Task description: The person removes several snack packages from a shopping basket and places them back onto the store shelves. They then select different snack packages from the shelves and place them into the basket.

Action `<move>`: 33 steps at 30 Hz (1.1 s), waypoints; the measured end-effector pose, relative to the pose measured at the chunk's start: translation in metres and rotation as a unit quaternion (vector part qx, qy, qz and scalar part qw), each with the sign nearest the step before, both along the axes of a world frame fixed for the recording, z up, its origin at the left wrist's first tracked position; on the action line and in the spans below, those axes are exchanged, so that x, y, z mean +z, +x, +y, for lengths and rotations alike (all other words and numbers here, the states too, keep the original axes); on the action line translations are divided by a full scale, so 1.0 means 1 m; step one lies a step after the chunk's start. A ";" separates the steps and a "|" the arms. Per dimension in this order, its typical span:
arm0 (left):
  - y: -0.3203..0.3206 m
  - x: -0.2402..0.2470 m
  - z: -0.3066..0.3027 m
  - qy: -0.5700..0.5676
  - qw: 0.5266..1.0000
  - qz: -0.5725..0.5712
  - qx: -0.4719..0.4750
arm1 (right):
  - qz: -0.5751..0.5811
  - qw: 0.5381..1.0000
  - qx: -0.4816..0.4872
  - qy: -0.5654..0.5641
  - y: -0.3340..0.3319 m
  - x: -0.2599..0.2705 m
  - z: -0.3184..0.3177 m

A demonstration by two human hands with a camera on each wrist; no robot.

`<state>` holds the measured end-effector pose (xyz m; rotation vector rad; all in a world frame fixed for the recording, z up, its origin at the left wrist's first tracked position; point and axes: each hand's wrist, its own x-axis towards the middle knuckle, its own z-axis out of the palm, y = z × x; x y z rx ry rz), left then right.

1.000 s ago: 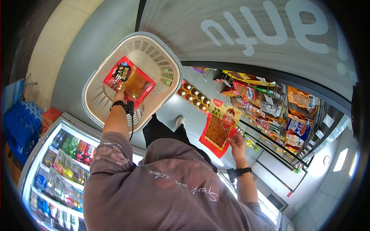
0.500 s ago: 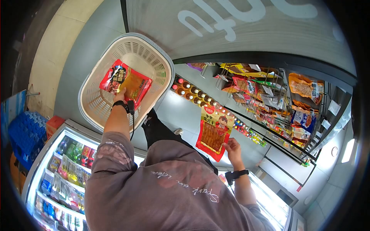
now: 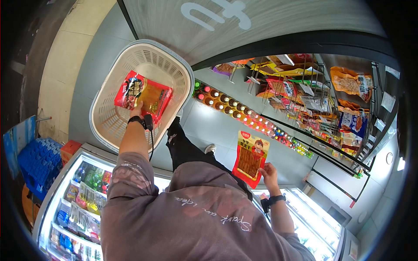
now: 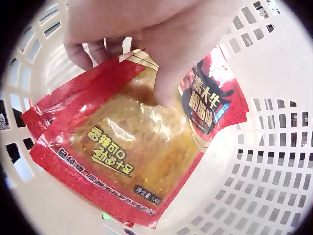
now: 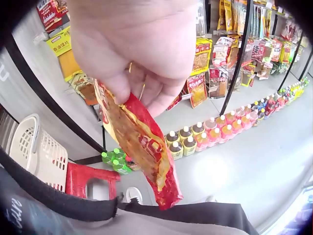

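My left hand (image 3: 136, 111) reaches into a cream plastic basket (image 3: 169, 61) and holds red snack packets (image 4: 132, 122) there, thumb on the front and fingers behind. A clear window in the top packet shows flat yellow-brown food, and a second red edge pokes out beneath it. On the other side, my right hand (image 3: 271, 175) pinches another snack packet (image 3: 250, 160) by its edge, in front of the body. This one is red and cream with a cartoon figure and brown food behind its window. In the right wrist view it hangs tilted below the fingers.
Hanging snack bags (image 3: 305, 87) fill a rack on the right. Rows of drink bottles (image 3: 230, 106) line the floor beneath. A lit drinks fridge (image 3: 82, 204) stands at left, blue crates (image 3: 35, 161) beside it. By the basket is a red stool (image 5: 90, 176).
The view has turned, so the rack and bottle rows show more fully. Both hands keep their packets; the right one dipped slightly, and the left stays in the basket.
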<state>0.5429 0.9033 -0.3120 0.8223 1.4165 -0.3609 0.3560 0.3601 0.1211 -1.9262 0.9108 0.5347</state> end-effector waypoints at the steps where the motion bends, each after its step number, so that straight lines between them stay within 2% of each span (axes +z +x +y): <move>1: 0.006 0.029 -0.002 -0.003 1.000 -0.004 -0.020 | 0.006 1.000 0.010 -0.011 -0.004 0.000 -0.001; 2: 0.008 0.044 -0.002 -0.006 0.999 -0.009 -0.039 | 0.007 1.000 0.011 -0.012 -0.005 0.000 -0.001; 4: -0.001 0.022 0.005 -0.011 0.997 -0.019 -0.069 | 0.020 0.995 0.087 -0.053 -0.005 -0.001 -0.001; 5: -0.001 0.015 0.010 -0.013 0.994 -0.030 -0.102 | 0.004 0.995 0.087 -0.045 -0.002 0.000 0.004; 8: 0.010 0.102 -0.021 0.046 0.993 -0.077 -0.081 | 0.007 0.994 0.098 -0.042 0.001 -0.005 -0.001; 10: 0.010 0.112 -0.029 0.056 0.990 -0.114 -0.056 | 0.001 0.988 0.132 -0.075 0.011 -0.001 0.003; 12: 0.014 0.151 -0.048 0.267 0.945 -0.159 -0.103 | -0.003 0.981 0.162 -0.105 0.008 -0.004 0.001; 14: 0.015 0.158 -0.050 0.286 0.935 -0.155 -0.139 | -0.049 0.991 0.108 -0.061 0.005 -0.012 -0.002; 15: 0.016 0.158 -0.052 0.307 0.920 -0.194 -0.145 | -0.056 0.991 0.104 -0.057 0.005 -0.010 0.000; 17: 0.023 0.171 -0.057 0.388 0.870 -0.235 -0.192 | -0.064 0.991 0.096 -0.061 0.004 -0.002 0.001; 18: 0.024 0.185 -0.059 0.394 0.865 -0.243 -0.195 | -0.072 0.992 0.090 -0.056 -0.004 -0.008 -0.007; 20: 0.024 0.223 -0.061 0.472 0.785 -0.268 -0.298 | -0.085 0.987 0.105 -0.087 -0.025 -0.025 -0.027; 21: 0.024 0.235 -0.060 0.513 0.752 -0.273 -0.312 | -0.098 0.987 0.095 -0.080 -0.030 -0.025 -0.034; 22: 0.023 0.248 -0.060 0.522 0.740 -0.284 -0.316 | -0.103 0.988 0.084 -0.078 -0.036 -0.025 -0.040; 24: 0.018 0.301 -0.068 0.549 0.734 -0.203 -0.345 | -0.120 0.989 0.057 -0.066 -0.054 -0.031 -0.056; 25: 0.013 0.321 -0.071 0.576 0.709 -0.228 -0.336 | -0.138 0.987 0.049 -0.069 -0.065 -0.037 -0.066; 26: 0.009 0.325 -0.063 0.546 0.720 -0.293 -0.312 | -0.156 0.984 0.039 -0.072 -0.078 -0.046 -0.078; 28: -0.003 0.364 -0.069 0.558 0.686 -0.359 -0.299 | -0.209 0.977 -0.019 -0.030 -0.109 -0.070 -0.104; 30: -0.017 0.396 -0.076 0.493 0.713 -0.410 -0.283 | -0.225 0.970 -0.024 -0.084 -0.129 -0.057 -0.127; 32: -0.037 0.471 -0.113 0.385 0.741 -0.443 -0.327 | -0.231 0.968 -0.040 -0.086 -0.162 -0.076 -0.155; 33: -0.055 0.515 -0.152 0.371 0.748 -0.455 -0.308 | -0.237 0.966 -0.062 -0.076 -0.181 -0.101 -0.170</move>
